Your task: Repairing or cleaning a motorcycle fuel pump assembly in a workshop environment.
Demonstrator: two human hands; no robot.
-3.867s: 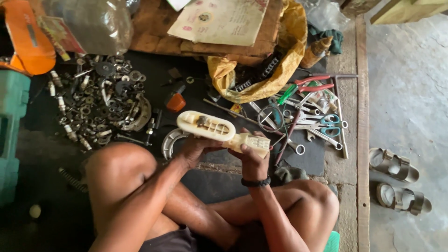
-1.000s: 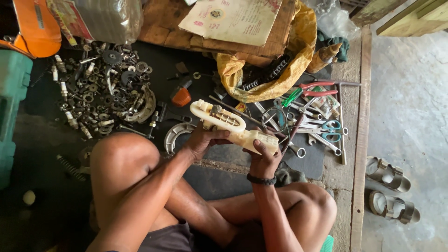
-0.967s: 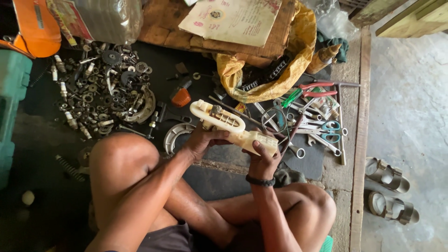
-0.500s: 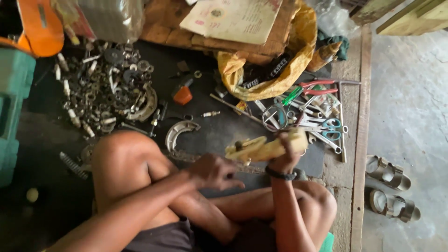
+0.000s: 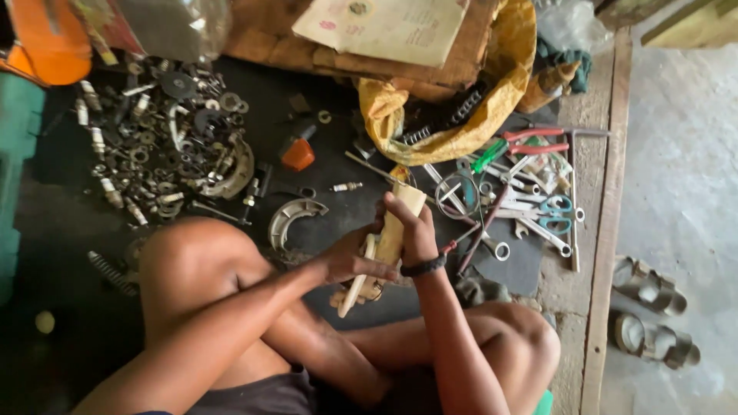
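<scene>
I sit cross-legged on the floor and hold a cream plastic casing [image 5: 390, 240], long and narrow, standing nearly on end above my lap. My right hand [image 5: 413, 229] grips its upper part from the right, with a dark band on that wrist. My left hand [image 5: 352, 257] clasps its lower part from the left, fingers curled over the edge. A curved metal brake shoe [image 5: 294, 218] lies on the dark mat just left of my hands.
A heap of nuts, washers and bolts [image 5: 165, 146] covers the mat at the left. Spanners, pliers and scissors [image 5: 523, 200] lie at the right. A yellow bag with a chain [image 5: 453, 115], an orange part [image 5: 297, 154], a green box [image 5: 17, 154] and sandals [image 5: 649, 307] surround me.
The casing was held flat across both hands; now it is turned up on end and drawn closer to my lap. My left hand let go briefly, then took its lower part again.
</scene>
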